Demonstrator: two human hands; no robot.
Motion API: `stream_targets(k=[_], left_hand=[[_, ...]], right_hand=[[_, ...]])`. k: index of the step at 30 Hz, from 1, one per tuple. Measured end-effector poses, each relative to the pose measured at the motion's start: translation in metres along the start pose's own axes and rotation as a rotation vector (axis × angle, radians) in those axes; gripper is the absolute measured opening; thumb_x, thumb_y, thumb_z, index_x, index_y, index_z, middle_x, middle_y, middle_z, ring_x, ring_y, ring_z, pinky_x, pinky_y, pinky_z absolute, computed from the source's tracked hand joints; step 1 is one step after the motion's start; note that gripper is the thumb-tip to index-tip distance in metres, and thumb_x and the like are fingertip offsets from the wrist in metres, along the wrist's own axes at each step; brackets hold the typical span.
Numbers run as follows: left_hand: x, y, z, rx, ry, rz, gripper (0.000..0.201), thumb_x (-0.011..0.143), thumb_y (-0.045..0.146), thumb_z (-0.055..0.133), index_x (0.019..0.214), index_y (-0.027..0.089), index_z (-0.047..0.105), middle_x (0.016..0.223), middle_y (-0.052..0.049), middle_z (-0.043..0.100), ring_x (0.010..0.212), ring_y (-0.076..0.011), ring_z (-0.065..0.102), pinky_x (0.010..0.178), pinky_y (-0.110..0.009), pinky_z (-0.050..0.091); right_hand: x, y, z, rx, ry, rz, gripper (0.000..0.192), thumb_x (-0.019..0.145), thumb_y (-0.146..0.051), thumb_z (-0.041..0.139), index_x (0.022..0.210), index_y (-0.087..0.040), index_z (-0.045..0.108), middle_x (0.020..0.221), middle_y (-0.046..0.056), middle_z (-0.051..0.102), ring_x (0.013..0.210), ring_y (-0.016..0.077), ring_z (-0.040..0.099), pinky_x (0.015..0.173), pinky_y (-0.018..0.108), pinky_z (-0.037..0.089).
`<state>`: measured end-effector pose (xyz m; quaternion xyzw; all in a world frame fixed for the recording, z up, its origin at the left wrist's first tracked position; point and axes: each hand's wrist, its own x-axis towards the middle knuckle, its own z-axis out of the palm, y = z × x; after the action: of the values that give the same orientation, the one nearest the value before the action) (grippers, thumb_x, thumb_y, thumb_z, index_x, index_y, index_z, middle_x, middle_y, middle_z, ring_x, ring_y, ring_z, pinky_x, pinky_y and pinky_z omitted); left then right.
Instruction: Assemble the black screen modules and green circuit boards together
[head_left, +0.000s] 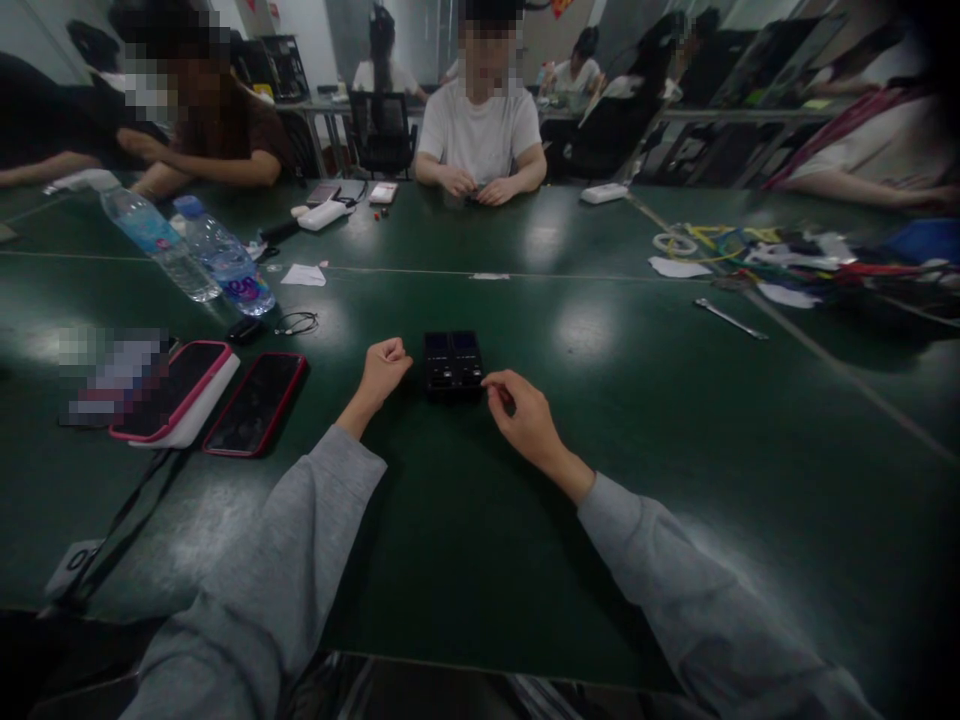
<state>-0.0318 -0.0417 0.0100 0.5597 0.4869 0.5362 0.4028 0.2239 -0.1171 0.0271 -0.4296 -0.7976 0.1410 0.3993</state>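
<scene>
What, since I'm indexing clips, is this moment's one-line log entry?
left hand: fist, left of black device | right hand: curled at device's right edge, contact unclear | black device: on green table

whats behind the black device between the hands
Green tabletop, a small white strip, then a white-shirted person. The black device hides its far side and underside.

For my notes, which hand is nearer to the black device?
Right hand, at the right edge of the black device; the left hand is apart, left of it.
</scene>
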Motion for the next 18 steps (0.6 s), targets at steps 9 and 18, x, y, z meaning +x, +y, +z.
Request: stream_targets(k=[9,18], left_hand=[[0.0000,-0.0009,0.0000,0.039,-0.004,0.005,0.033,0.061,0.013,0.055,0.059,0.021,0.023,0.057,0.007,0.026,0.052,-0.0067,0.022,0.052,-0.024,0.014],[-0.0019,0.0012,-0.0006,0.074,-0.006,-0.005,0.031,0.063,0.015,0.055,0.059,0.021,0.024,0.057,0.006,0.027,0.052,-0.0069,0.022,0.052,-0.024,0.014]], right_hand=[[0.0014,-0.0044,-0.0030,-0.038,-0.102,-0.023,0.020,0.101,-0.021,0.047,0.118,-0.023,0.058,0.104,0.006,0.063,0.092,0.0211,0.062,0.078,0.037,0.054],[0.0014,-0.0051,-0.0028,-0.074,-0.173,-0.032,0.024,0.103,-0.026,0.050,0.126,-0.024,0.056,0.103,0.007,0.061,0.093,0.0227,0.061,0.077,0.039,0.054]])
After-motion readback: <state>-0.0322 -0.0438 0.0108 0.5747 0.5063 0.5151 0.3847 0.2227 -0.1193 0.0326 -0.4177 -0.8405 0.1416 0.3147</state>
